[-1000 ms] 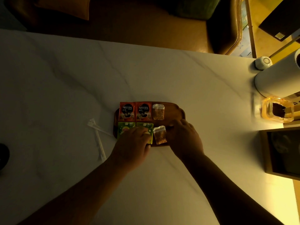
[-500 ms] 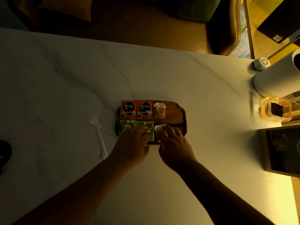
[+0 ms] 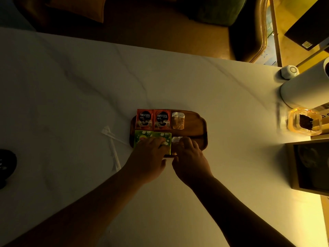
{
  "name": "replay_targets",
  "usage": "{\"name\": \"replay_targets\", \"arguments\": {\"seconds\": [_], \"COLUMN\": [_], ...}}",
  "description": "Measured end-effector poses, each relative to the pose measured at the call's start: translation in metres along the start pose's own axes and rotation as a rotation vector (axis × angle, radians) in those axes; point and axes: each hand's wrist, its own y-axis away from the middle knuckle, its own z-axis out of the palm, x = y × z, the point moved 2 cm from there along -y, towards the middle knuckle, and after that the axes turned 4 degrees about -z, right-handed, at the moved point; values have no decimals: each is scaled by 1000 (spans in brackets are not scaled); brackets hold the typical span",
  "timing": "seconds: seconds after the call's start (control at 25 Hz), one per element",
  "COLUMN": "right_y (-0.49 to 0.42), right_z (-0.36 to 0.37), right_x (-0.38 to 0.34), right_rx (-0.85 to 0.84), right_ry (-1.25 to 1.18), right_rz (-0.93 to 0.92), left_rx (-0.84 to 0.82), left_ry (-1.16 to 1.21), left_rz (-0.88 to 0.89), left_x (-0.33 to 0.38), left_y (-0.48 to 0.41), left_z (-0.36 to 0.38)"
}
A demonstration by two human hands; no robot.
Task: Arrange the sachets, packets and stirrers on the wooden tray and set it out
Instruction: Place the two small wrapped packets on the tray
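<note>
A dark wooden tray (image 3: 195, 125) lies mid-table. Its far row holds two red Nescafe sachets (image 3: 144, 119) (image 3: 162, 119) and a brown sugar packet (image 3: 178, 120). Two green tea packets (image 3: 142, 137) fill the near left. My left hand (image 3: 148, 159) presses flat on the green packets. My right hand (image 3: 188, 157) rests its fingers on a second brown packet (image 3: 175, 139), mostly hidden beneath them, at the tray's near middle. Two wrapped stirrers (image 3: 113, 145) lie on the table left of the tray.
A white cylinder (image 3: 306, 88) and a small white puck (image 3: 289, 71) stand at the far right. A clear container with dark contents (image 3: 305, 122) and a dark framed box (image 3: 311, 164) sit along the right edge. A black object (image 3: 7, 164) is at the left edge.
My right hand slid left from the tray's near right edge onto the loose brown packet and pushed it against the green packets. My left hand stayed on the green packets.
</note>
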Motion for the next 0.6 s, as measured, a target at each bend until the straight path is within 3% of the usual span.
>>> {"name": "replay_targets", "arguments": {"seconds": [0.16,0.32,0.4,0.6], "right_y": [0,-7,-13,-50], "right_z": [-5,-15,-18,-3], "right_x": [-1,-12,-34,-128], "right_rx": [-1,63,58,-89], "right_ry": [66,64,-1,-86], "right_rz": [-26,-20,-40,-140], "left_rx": [10,130,187,50], "left_ry": [-9,5,8,-44], "left_rz": [-3,-36,-127,-507], "left_x": [3,-2,-19,-86], "left_y": [1,11,22,65], "left_z": [-3,-11,-17,-17]}}
